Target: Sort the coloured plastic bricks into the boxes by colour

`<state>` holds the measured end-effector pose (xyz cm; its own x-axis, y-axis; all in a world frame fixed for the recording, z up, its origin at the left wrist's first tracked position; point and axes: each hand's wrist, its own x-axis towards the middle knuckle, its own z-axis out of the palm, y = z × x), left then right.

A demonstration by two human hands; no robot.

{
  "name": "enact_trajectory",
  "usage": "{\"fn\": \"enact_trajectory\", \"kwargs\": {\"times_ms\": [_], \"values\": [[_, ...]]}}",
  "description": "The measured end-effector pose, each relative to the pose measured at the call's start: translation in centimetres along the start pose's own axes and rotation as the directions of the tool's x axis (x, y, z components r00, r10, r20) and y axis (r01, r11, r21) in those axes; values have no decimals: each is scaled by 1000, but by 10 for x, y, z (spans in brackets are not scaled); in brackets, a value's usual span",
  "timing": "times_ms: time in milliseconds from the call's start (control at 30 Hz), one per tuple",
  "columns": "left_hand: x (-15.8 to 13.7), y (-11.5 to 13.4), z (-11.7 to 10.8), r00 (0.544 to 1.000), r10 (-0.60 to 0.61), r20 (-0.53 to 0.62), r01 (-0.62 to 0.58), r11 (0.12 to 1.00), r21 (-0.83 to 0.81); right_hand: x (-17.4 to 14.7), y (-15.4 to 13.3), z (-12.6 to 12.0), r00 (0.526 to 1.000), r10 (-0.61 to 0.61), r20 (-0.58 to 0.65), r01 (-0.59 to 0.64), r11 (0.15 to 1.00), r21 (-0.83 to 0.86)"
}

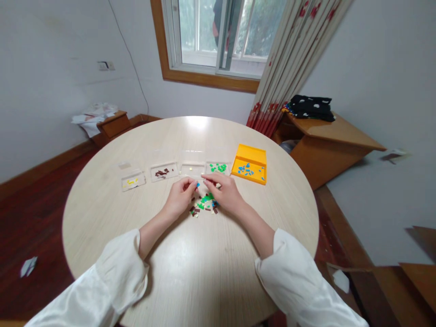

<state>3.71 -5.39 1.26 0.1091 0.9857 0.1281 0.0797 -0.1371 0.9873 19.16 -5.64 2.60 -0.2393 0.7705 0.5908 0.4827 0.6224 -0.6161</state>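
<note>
Over a small pile of mixed building bricks point(206, 198) in green, brown, blue and cream, both my hands are raised close together. My left hand point(180, 195) is closed, with a small blue brick point(198, 185) at its thumb and fingertips. My right hand point(225, 188) is pinched just to the right; a pale speck shows by its fingertips, too small to name. Just beyond the hands are a clear box point(185, 171) with a cream piece and a clear box point(207, 164) of green bricks. Blue bricks point(245, 170) lie in an open yellow box point(252, 150).
Farther left on the round table point(190, 272) stand a clear box point(175, 175) with brown bricks and another clear box point(123, 188) with yellow ones. A wooden cabinet point(316, 131) with black cloth point(311, 106) is at the right, beside a curtain point(282, 63).
</note>
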Motion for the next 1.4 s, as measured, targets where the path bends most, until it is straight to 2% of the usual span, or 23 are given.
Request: {"fn": "enact_trajectory", "kwargs": {"times_ms": [133, 300, 400, 500, 567, 633, 733, 900, 1000, 1100, 1233, 1400], "values": [[1, 2, -1, 999, -25, -33, 24, 999, -31, -5, -6, 13, 994, 40, 106, -51, 994, 101], [0, 4, -1, 1000, -30, -6, 30, 999, -36, -5, -5, 11, 991, 105, 85, -115, 985, 130], [0, 5, -2, 999, -5, -38, 6, 1000, 24, -2, -1, 0, 992, 124, 21, -125, 988, 91], [-1, 5, -4, 998, 30, -46, -25, 993, 114, 4, 13, -19, 978, 172, -119, -172, 985, 12], [-3, 4, -4, 998, 59, 16, -61, 983, 171, 8, 28, -35, 949, 212, -235, -228, 973, -44], [-6, 4, -4, 987, 87, 133, -117, 965, 233, 9, 45, -53, 905, 234, -356, -278, 958, -74], [-9, 4, -3, 938, 143, 315, -250, 910, 330, 8, 67, -77, 835, 250, -490, -349, 930, -120], [-12, 3, -6, 839, 243, 486, -465, 785, 410, 3, 85, -101, 774, 264, -576, -457, 863, -218], [-15, 4, -7, 780, 240, 578, -551, 700, 454, 1, 90, -105, 764, 284, -579, -503, 824, -260], [-19, 6, -5, 744, 215, 633, -602, 626, 496, 0, 96, -106, 762, 311, -569, -536, 795, -283], [-22, 6, -2, 728, 194, 657, -633, 557, 537, 1, 98, -104, 762, 336, -554, -561, 770, -304], [-16, 0, -1, 792, 215, 572, -580, 559, 592, 3, 93, -102, 778, 319, -541, -543, 775, -324]]}}
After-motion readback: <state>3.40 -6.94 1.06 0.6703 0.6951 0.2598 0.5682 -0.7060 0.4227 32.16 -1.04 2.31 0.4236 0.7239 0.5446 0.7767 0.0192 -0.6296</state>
